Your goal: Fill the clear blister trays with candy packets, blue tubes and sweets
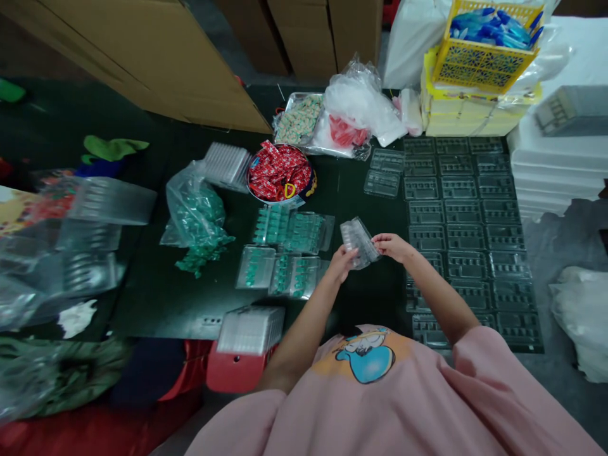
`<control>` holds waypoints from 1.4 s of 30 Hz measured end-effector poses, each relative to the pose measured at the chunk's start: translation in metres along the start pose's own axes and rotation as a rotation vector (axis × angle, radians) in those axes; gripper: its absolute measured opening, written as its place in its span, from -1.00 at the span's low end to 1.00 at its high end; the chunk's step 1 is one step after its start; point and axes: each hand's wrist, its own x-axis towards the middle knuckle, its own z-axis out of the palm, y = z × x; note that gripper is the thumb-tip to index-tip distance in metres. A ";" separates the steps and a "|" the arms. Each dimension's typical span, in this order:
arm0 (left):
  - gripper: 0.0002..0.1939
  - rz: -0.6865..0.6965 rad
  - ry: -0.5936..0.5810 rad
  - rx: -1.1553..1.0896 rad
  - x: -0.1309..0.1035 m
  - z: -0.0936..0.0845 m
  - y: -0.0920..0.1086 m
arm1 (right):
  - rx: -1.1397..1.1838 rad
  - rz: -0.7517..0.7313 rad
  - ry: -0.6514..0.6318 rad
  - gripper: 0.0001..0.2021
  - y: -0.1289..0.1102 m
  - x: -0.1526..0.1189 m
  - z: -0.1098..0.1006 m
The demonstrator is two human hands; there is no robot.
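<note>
Over the dark green table, my left hand (342,262) grips the left side of a small stack of clear plastic trays (357,242). The fingers of my right hand (390,246) pinch the right edge of the same trays. Left of my hands lie clear trays holding green pieces (299,232). To the right, rows of clear trays (460,237) cover the table. Two more clear trays (382,182) lie just beyond my hands.
A round tin of red packets (280,172), a bag of green pieces (196,209) and stacked trays (251,329) on a red stool (237,372) are at the left. A yellow basket (484,60) stands at the back right, near cardboard boxes (156,57).
</note>
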 end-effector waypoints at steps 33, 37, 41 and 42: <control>-0.55 -0.054 0.102 -0.143 0.002 0.010 -0.002 | -1.716 -0.535 0.238 -0.58 -0.042 0.104 -0.072; -0.54 -0.041 0.110 -0.149 -0.005 0.004 -0.002 | -1.575 -0.476 0.514 -0.41 -0.076 0.137 -0.075; -0.49 -0.042 0.111 -0.141 -0.012 -0.007 0.001 | -1.575 -0.417 0.612 -0.31 -0.107 0.182 -0.073; -0.48 -0.044 0.116 -0.136 -0.013 -0.009 0.002 | -1.585 -0.410 0.629 -0.30 -0.112 0.192 -0.072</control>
